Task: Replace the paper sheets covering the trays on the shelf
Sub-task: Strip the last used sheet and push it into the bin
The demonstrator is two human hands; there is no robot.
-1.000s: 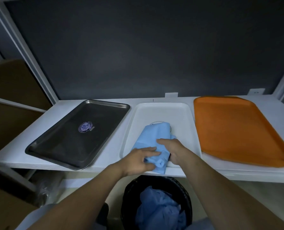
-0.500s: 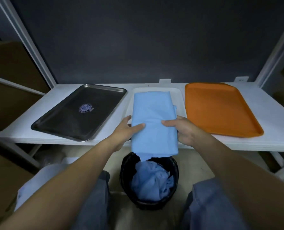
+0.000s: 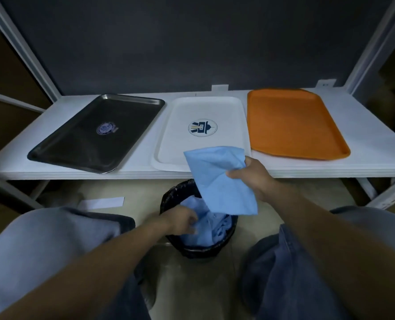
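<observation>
Head view, blue sheet [image 3: 217, 181] in right hand [image 3: 253, 179], over bin [image 3: 168, 197]

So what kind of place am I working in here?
Probably a canteen storeroom: a steel tray, a white tray and an orange tray lie side by side on a white shelf, with a black bin of used blue paper sheets below.

The arms [image 3: 99, 269] are bare. The legs wear blue jeans [image 3: 284, 285] with a stitched seam, paler over the left knee [image 3: 42, 245].
</observation>
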